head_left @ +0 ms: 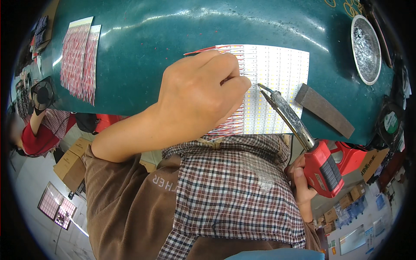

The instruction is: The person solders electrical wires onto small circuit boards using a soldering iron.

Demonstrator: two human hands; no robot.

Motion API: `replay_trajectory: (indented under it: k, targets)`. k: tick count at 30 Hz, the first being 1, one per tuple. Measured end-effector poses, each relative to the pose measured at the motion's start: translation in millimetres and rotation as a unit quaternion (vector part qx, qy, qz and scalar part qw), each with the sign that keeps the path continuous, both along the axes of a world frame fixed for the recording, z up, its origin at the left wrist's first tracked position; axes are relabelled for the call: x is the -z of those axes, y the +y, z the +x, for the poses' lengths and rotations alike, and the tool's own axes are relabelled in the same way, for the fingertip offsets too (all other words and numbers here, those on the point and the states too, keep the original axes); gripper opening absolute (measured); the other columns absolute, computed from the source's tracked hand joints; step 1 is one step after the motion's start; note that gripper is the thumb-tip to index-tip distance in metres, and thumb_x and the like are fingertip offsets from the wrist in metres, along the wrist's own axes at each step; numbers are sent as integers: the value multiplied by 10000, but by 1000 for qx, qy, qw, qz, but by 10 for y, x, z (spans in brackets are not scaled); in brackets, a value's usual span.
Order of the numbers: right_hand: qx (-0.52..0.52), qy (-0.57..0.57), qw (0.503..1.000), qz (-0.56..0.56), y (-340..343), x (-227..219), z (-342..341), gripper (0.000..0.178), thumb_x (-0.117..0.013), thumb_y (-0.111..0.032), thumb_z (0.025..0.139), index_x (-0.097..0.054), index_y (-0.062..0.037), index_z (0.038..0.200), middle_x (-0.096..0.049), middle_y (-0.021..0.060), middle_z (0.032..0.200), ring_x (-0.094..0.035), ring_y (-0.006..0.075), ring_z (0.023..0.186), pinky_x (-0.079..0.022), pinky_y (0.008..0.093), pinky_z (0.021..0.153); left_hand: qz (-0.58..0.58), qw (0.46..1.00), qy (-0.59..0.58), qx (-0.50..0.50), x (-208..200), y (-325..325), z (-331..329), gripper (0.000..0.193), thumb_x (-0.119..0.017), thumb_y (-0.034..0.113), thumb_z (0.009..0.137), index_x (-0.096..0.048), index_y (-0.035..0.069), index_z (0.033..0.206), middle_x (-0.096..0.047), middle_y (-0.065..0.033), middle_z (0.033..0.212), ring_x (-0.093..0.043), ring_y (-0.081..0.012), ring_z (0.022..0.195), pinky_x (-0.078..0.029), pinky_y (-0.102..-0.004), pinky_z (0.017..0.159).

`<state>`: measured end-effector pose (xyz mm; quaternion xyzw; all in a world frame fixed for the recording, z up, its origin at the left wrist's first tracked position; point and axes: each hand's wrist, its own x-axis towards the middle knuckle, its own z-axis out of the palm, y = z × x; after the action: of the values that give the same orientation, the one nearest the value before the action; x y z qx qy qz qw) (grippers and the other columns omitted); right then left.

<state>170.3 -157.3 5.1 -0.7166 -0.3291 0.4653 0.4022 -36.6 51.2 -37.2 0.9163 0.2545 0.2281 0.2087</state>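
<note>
A white LED strip panel [277, 91] with rows of small yellowish chips lies at the table's near edge. Red and white wires [229, 128] run along its left side. Over that side is my left hand [203, 86], its fingers closed in a pinch at the panel; what they hold is hidden. My right hand [300, 182] grips the red handle of a soldering gun [323, 171]. The gun's metal barrel slants up and left, with a thin guide tube alongside. Its tip is at the panel, just right of my left fingertips; I cannot tell whether it touches.
A dark grey block [325, 110] rests against the panel's right edge. Beyond it stands a round metal dish [353, 52]. Two wired strip bundles [78, 52] lie on the left of the green table [134, 56]. A small fan [388, 123] is at right; a person's red sleeve [32, 136] shows far left.
</note>
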Motion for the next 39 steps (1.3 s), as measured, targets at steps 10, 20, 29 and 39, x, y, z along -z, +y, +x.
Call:
replay_trajectory:
  k: [10,20,29,39]
  targets:
    - [3,9,1000,-26,15,-16,-10,95,-561,-52,805,-500,9,844,-507,97,741,-460,138,641,-372,246,582,-9,1000,10,-1,-29,13,11,234,-703,10,584,-661,68,807,-529,-20,681,-529,-171,579,-416,-282,485]
    - [55,38,998,-9,53,-40,-53,129,-565,-95,799,-480,2,810,-501,103,730,-467,141,597,-394,251,529,-9,1000,12,-3,-36,13,21,223,-699,10,592,-661,67,804,-532,-21,678,-534,-174,580,-422,-283,489]
    - [55,39,998,0,61,-46,-49,127,-559,-81,792,-469,6,813,-494,105,739,-433,121,546,-353,232,472,11,1000,-2,-14,-22,-20,32,232,-701,-7,586,-660,49,808,-549,-32,694,-530,-167,562,-421,-278,486]
    - [24,33,999,-13,-115,34,33,200,-577,-102,803,-503,48,912,-496,79,677,-432,116,520,-346,234,474,50,998,-27,4,33,-85,35,284,-695,-1,566,-678,38,847,-516,-23,645,-509,-142,532,-389,-246,422]
